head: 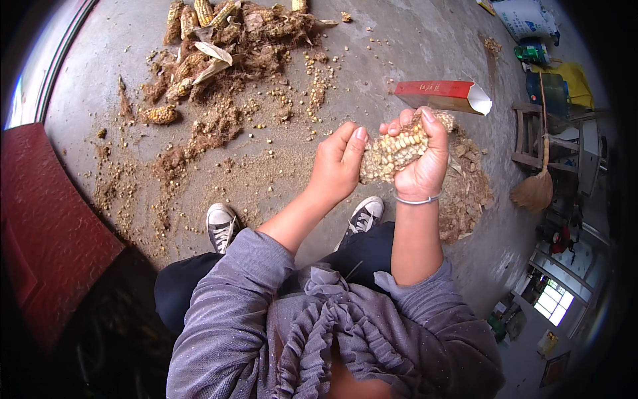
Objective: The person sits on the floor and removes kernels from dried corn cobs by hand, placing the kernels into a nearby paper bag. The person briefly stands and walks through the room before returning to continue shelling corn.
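Observation:
Both hands grip a dried corn cob (398, 148) in front of my knees. My left hand (339, 154) closes around its left end, with the thumb along the top. My right hand (423, 164) wraps the other end, fingers curled over the far side. Pale kernels show between the hands, and part of the cob looks stripped. Behind my right hand stands a red cardboard box (438, 96), its white inside showing at the right end. A heap of brown husk and cob scraps (463, 184) lies on the floor to the right, partly hidden by my right hand and forearm.
Several corn cobs (204, 12) lie with silk and husks (269, 30) at the far left. Loose kernels and chaff (219, 124) cover the concrete floor (389, 55). A straw broom (533, 189) leans by a wooden chair (528, 129) at right. A red door panel (55, 224) borders the left.

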Motion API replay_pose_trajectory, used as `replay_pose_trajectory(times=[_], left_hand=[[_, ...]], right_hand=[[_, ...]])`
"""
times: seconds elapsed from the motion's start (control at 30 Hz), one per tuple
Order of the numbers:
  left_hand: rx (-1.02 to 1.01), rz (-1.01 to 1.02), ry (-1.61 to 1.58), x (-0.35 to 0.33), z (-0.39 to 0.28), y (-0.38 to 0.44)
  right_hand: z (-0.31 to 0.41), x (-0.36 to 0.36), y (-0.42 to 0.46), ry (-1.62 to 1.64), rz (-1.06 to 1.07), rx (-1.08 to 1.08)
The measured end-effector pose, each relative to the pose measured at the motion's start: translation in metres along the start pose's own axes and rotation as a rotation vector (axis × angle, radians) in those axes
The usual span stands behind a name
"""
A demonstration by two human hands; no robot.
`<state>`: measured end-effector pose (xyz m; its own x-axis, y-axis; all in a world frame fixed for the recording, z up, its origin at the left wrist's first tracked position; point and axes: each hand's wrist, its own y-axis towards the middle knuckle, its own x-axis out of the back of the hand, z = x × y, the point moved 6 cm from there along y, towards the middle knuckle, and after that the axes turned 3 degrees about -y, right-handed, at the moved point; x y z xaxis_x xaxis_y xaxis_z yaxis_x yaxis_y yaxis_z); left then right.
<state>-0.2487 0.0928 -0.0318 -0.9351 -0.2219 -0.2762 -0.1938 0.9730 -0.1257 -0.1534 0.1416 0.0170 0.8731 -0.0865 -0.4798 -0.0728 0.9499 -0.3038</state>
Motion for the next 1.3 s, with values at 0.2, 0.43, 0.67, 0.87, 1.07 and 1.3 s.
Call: replay_pose_trajectory(times=[0.2,0.43,0.67,0.87,1.07,1.3], left_hand=[[0.415,0.162,-0.519,-0.016,0.013,0.006],[-0.037,0.273,0.083,-0.015,-0.017,0.004],[-0.241,0.056,0.182,-0.007,-0.024,-0.001],[0.021,-0.101,-0.167,-0.001,-0.002,-0.001],[0.529,0.021,-0.591,-0.012,0.013,0.001],[0.573,0.003,-0.790,-0.008,0.021,0.010]], right_hand=[[0.011,0.003,0.007,0.140,0.120,-0.044],[0.010,0.025,0.014,0.194,-0.025,-0.040],[-0.002,0.029,0.011,0.225,-0.241,-0.073],[0.000,0.020,0.009,0.224,-0.184,-0.035],[0.003,0.028,0.012,0.204,-0.204,-0.008],[0.003,0.031,0.011,0.287,-0.230,-0.020]])
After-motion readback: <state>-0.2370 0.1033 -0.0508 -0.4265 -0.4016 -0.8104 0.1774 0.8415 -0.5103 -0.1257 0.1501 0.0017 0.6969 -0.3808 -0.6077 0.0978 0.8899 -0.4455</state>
